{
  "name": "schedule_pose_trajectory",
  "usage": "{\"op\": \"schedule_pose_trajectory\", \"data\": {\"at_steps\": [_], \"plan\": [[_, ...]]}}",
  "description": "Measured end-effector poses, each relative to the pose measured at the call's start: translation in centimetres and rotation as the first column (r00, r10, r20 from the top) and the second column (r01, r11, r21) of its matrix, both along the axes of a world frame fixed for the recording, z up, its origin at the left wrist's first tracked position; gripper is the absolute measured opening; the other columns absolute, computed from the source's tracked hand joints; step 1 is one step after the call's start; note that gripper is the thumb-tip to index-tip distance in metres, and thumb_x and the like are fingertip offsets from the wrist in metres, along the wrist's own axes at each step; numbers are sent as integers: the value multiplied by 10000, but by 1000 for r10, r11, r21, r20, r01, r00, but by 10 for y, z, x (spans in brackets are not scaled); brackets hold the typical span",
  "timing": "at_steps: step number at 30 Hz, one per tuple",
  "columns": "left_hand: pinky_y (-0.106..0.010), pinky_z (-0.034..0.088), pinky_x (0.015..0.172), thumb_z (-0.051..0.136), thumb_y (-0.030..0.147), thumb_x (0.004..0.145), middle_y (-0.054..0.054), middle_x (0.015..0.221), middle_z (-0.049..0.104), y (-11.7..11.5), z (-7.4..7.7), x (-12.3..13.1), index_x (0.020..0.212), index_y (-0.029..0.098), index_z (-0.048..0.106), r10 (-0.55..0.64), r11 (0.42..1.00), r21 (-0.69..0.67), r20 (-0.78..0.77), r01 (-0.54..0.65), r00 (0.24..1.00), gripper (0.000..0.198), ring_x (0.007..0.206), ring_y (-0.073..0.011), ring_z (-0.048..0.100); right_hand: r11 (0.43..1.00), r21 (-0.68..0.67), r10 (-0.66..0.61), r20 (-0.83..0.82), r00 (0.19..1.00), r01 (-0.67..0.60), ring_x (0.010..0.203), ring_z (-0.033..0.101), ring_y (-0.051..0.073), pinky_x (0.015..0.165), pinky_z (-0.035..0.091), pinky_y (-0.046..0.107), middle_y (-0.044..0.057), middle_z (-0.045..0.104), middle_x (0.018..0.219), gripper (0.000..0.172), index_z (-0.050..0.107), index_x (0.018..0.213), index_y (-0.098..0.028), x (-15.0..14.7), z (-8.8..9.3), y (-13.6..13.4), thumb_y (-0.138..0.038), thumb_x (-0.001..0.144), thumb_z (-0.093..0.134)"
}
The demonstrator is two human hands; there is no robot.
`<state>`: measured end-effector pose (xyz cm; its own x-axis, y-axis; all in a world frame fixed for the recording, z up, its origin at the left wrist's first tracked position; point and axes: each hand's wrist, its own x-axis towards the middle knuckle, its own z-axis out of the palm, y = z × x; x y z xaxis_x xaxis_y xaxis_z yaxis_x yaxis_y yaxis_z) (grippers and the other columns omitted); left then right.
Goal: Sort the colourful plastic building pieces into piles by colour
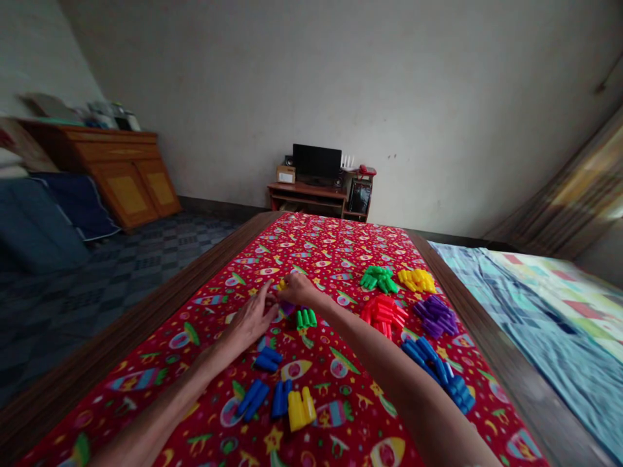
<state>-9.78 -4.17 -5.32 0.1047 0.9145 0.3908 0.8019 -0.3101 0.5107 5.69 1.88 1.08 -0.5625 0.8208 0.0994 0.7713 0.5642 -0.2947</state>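
Note:
My left hand (252,319) reaches over the patterned red cloth with its fingers apart, and I see nothing held in it. Close by on its right, my right hand (298,290) is closed, with a small part of a yellow toy building block (281,285) showing at its fingertips. A purple block (288,308) lies under the hands, partly covered by them. Just below my right wrist is a green block (306,318) with rounded ridges. Nearer to me lie several blue blocks (254,398) and a yellow block (301,409).
Sorted blocks lie on the table's right side: a green pile (378,279), a yellow pile (417,281), a red pile (385,312), a purple pile (435,316) and a blue pile (438,371). A bed (530,324) adjoins the right edge. Beyond stands a desk with a monitor (317,162).

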Motion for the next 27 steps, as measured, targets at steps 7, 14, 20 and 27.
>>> {"op": "schedule_pose_trajectory", "data": {"at_steps": [7,14,20,27], "plan": [[-370,574,767,477,537,839,-99,953,753,-8,24,22,1166,149,617,17,986,-165,213,19,977,526,869,-284,723,884,-412,-107,-639,762,-221,542,466,74,525,363,192,-30,569,628,382,661,797,-127,25,-4,-10,-509,805,654],[-390,538,909,583,473,748,-106,1078,756,-19,29,32,1049,192,726,-81,985,-145,115,97,990,436,973,-299,712,991,-120,-126,-677,725,60,600,514,105,574,376,209,-11,620,663,354,708,819,-141,93,29,0,-482,837,612],[-328,563,848,493,444,821,-64,998,770,-14,23,24,1060,232,720,-127,989,-81,7,127,992,392,907,-239,722,837,249,-417,-286,863,487,853,686,209,731,472,255,105,758,922,229,766,956,-155,242,61,40,-226,874,564],[-309,548,909,414,508,858,-96,1061,750,-4,19,3,1006,214,725,-143,990,-19,-127,141,982,453,963,-242,712,765,242,-633,112,766,596,862,708,242,686,485,274,109,753,973,263,778,986,-201,330,48,67,-157,854,554]]}}
